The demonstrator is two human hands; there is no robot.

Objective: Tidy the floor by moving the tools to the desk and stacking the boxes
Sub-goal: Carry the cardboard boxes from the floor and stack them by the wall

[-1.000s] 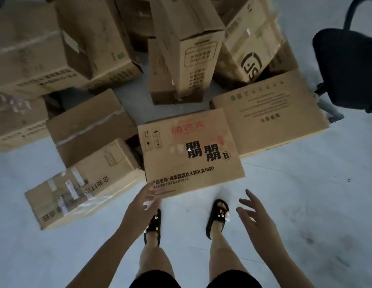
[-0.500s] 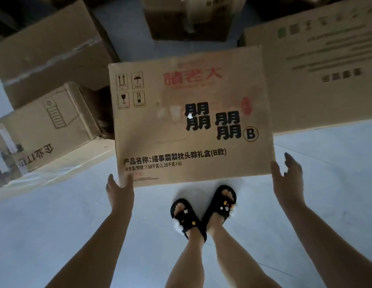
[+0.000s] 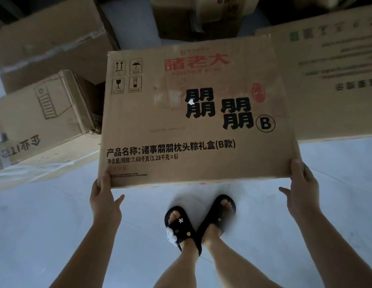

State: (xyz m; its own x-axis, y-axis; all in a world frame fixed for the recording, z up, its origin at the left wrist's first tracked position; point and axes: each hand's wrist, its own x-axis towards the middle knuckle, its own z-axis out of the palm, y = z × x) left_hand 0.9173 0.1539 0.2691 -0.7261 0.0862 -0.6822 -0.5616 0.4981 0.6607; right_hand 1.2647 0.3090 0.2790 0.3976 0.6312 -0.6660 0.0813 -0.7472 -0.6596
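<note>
Around held box (image 3: pixel 197 113): cartons (image 3: pixel 46 113) left, right, behind.

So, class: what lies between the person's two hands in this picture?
In the head view, the near edge of the printed box spans from the left hand to the right hand, each gripping a corner.

I see a pale grey floor (image 3: pixel 56 225). My two feet in black sandals (image 3: pixel 198 222) stand on it at 6 o'clock. At 9 o'clock a cardboard box with tape (image 3: pixel 41 121) lies on it, and at 3 o'clock a wide flat carton (image 3: pixel 334 84) rests there.
</note>
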